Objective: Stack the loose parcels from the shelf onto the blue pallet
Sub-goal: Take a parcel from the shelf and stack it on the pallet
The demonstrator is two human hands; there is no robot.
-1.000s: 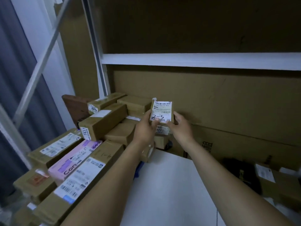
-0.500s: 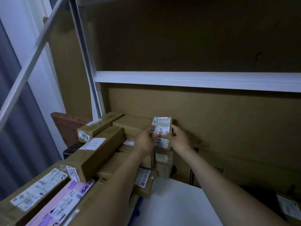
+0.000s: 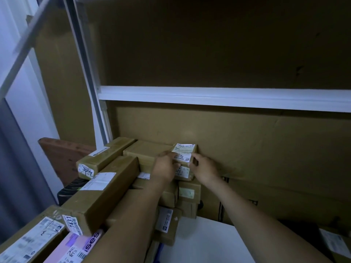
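A small brown parcel with a white shipping label [image 3: 183, 153] sits on top of a column of stacked boxes [image 3: 187, 194], against a large cardboard sheet. My left hand [image 3: 164, 167] holds its left side and my right hand [image 3: 205, 168] holds its right side. To the left lie more stacked parcels: a flat box [image 3: 147, 150], a long box marked 3000 [image 3: 102, 158] and a long box marked 7431 [image 3: 106, 192]. A sliver of blue [image 3: 159, 251] shows under the stack; I cannot tell whether it is the pallet.
A white shelf beam [image 3: 224, 97] crosses above the stack, with a metal upright [image 3: 89, 73] at the left. A pink parcel [image 3: 76, 249] and a labelled box [image 3: 32, 240] lie bottom left. A white surface [image 3: 205, 242] and a dark box [image 3: 334, 243] are lower right.
Both hands have lowered the small labelled parcel from in front of me onto the top of the box column. The view has tilted upward.
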